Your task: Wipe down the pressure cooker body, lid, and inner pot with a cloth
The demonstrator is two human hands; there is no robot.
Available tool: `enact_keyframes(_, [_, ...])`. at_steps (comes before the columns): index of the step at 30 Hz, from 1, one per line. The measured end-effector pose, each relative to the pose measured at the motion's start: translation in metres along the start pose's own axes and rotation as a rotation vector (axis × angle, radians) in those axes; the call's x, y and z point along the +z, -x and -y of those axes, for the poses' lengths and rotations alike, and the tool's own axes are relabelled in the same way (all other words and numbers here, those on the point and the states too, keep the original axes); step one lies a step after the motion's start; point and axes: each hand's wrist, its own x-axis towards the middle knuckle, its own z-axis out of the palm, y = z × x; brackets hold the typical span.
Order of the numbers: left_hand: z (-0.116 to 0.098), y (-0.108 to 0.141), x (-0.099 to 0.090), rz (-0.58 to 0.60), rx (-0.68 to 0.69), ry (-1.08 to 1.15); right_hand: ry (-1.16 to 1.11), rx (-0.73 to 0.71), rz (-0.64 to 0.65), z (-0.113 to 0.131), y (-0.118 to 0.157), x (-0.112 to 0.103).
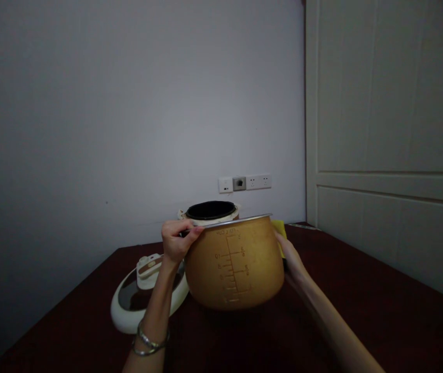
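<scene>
A golden-brown rice cooker inner pot (232,264) is held up above the table, slightly tilted, with raised level marks on its side facing me. My left hand (178,239) grips its rim at the left, thumb outside and fingers curled over. At the pot's right side is my right hand (291,259), with a yellow sponge (279,228) against the wall of the pot. Most of that hand's fingers and part of the sponge are hidden behind the pot. The inside of the pot does not show.
Behind the pot stands the cooker body (211,210), its top open and dark inside. A white rice cooker lid (128,316) lies on the dark red table (69,321) at the left. Wall sockets (258,182) sit beyond, and a white panelled door (392,155) rises at the right.
</scene>
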Motion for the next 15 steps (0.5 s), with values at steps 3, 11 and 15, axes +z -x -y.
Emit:
enact_keyframes(3, [0.006,0.002,-0.002,-0.024,0.002,0.04,0.062,-0.176,-0.035,0.012,0.0,0.0])
enact_keyframes(11, [0.007,0.005,-0.001,-0.145,-0.087,0.163,-0.011,-0.388,0.305,0.051,-0.001,0.005])
enact_keyframes(15, [0.006,0.006,0.003,-0.147,-0.124,0.21,0.126,-0.461,0.242,0.057,-0.022,0.007])
